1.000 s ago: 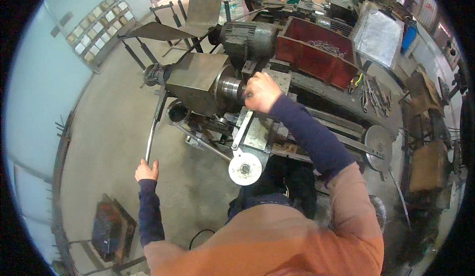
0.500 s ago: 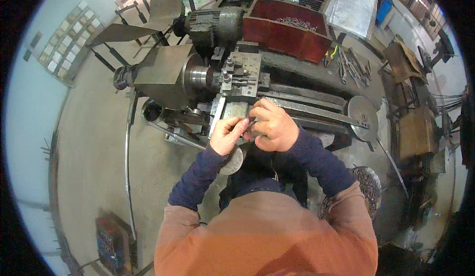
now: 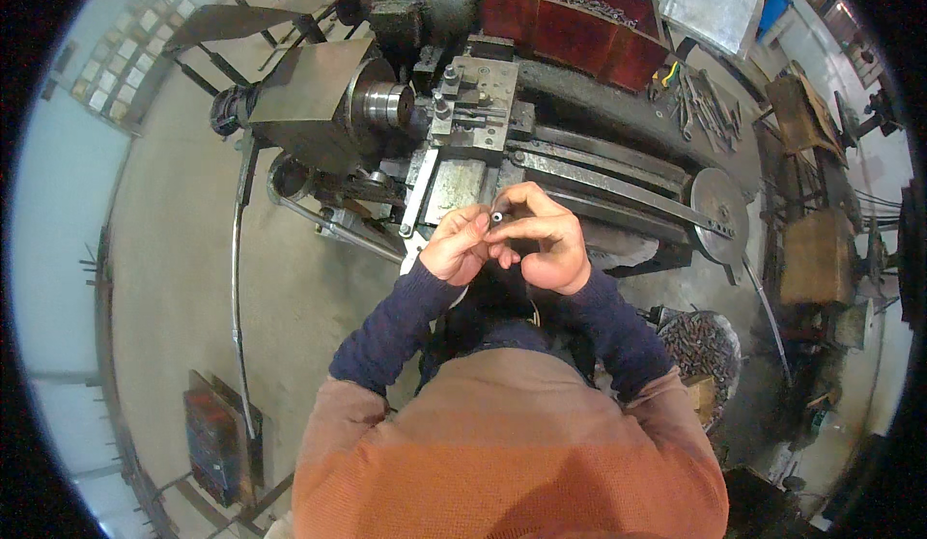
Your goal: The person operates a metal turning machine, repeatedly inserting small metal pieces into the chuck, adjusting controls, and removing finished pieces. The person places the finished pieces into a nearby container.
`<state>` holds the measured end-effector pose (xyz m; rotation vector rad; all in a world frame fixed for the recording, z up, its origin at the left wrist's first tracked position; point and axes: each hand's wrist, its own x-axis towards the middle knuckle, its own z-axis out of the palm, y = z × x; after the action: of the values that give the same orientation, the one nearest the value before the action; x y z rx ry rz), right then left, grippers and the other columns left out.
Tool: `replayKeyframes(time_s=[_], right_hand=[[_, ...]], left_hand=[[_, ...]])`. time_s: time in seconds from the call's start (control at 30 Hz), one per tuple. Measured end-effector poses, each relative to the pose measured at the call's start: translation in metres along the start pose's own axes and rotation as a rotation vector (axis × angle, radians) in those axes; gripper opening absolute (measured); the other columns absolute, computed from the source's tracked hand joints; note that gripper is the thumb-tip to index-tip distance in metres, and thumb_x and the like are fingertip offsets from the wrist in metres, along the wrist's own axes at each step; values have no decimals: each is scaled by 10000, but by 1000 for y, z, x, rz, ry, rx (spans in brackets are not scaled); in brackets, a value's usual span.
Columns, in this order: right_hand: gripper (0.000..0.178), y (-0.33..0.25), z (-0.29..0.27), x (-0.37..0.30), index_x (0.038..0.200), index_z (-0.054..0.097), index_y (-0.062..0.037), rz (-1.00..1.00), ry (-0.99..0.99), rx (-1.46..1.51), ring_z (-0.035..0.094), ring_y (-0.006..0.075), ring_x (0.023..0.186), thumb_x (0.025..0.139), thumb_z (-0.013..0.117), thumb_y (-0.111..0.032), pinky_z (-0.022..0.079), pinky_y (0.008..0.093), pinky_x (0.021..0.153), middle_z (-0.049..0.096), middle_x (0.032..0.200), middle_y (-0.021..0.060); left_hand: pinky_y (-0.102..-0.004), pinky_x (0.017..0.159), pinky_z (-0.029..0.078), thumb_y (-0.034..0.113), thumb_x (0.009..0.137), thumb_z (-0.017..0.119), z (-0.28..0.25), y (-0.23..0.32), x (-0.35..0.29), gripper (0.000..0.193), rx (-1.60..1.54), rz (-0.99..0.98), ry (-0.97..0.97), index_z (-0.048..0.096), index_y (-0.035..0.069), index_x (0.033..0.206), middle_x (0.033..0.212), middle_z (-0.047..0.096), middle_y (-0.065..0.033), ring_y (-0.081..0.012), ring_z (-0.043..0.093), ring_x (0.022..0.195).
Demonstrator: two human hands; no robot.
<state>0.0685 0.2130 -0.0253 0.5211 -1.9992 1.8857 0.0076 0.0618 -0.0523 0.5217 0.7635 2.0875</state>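
Note:
In front of my chest, my two hands meet over a small metal tube (image 3: 496, 217) whose round, pale end faces up. My right hand (image 3: 548, 244) has its thumb and forefinger curled around the piece. The closed fingertips of my left hand (image 3: 458, 246) press against its near side. Most of the tube's length is hidden by the fingers. Just beyond my hands is the lathe's tool slide (image 3: 475, 114) with bolted clamps, and left of it the round metal chuck (image 3: 388, 105).
A long flat lever (image 3: 618, 187) runs right to a round disc (image 3: 718, 215). Behind stands a red bin (image 3: 570, 37) of small metal parts. Pliers and wrenches (image 3: 703, 109) lie right of it. A tub of dark metal pieces (image 3: 697, 344) sits by my right elbow; a motor (image 3: 425, 8) is behind.
My right hand has opened out and turned, bringing the tube's round end into sight between the fingers. My left hand stays close against it. The whole view has shifted slightly.

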Motion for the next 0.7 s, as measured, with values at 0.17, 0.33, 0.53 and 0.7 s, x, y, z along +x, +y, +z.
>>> replayKeyframes(time_s=[0.17, 0.33, 0.53, 0.7], right_hand=[[397, -3, -3, -1, 861, 677, -28, -76, 31, -122, 570, 201, 792, 514, 520, 83, 498, 252, 630, 529, 992, 139], [379, -5, -10, 5, 871, 669, -8, -149, 1, -106, 571, 211, 797, 540, 500, 65, 504, 251, 602, 513, 999, 154], [393, -4, -27, 12, 892, 670, -8, -43, -49, -109, 573, 246, 859, 533, 513, -27, 481, 297, 731, 526, 989, 153], [377, -4, -86, 59, 848, 680, -49, -142, -21, -464, 565, 273, 885, 500, 545, -99, 440, 311, 799, 567, 942, 138]], left_hand=[[-321, 627, 493, 256, 896, 515, 3, 0, 6, 277, -37, -41, 24, 560, -14, 940, 718, 585, -95, -224, 602, 654], [-321, 632, 504, 247, 896, 513, 2, 1, 8, 275, -53, -44, -6, 562, -20, 944, 734, 596, -103, -223, 610, 659], [-323, 645, 490, 252, 907, 481, 1, 8, 5, 300, 91, -118, 103, 553, -33, 970, 713, 577, -98, -223, 602, 656], [-378, 660, 490, 259, 897, 486, -9, 26, -4, 324, 181, -60, 241, 534, -48, 987, 652, 547, -100, -243, 573, 608]])
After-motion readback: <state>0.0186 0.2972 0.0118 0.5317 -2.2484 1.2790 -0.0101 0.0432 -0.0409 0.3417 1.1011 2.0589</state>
